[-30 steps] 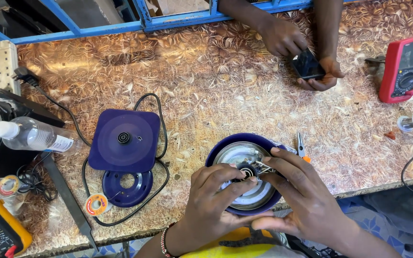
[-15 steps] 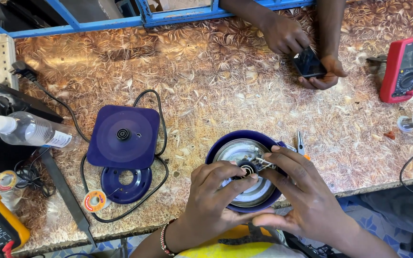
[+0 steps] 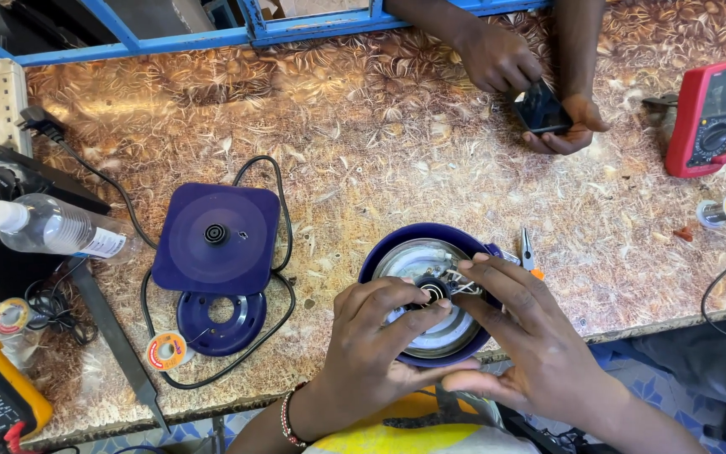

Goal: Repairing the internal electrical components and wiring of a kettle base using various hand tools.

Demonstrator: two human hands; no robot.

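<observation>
I am holding the upturned blue kettle [image 3: 430, 294] at the near edge of the table [image 3: 380, 151] — my left hand [image 3: 371, 353] and right hand [image 3: 539, 345] are both pinching the small black part [image 3: 432, 292] at the centre of its metal base.

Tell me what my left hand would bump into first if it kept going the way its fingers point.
The left hand points up and right, fingertips already at the small black part in the round blue appliance's metal base. Just beyond are the right hand's fingers; depth is unclear.

Bright even daylight, sharp focus, soft shadows
</observation>
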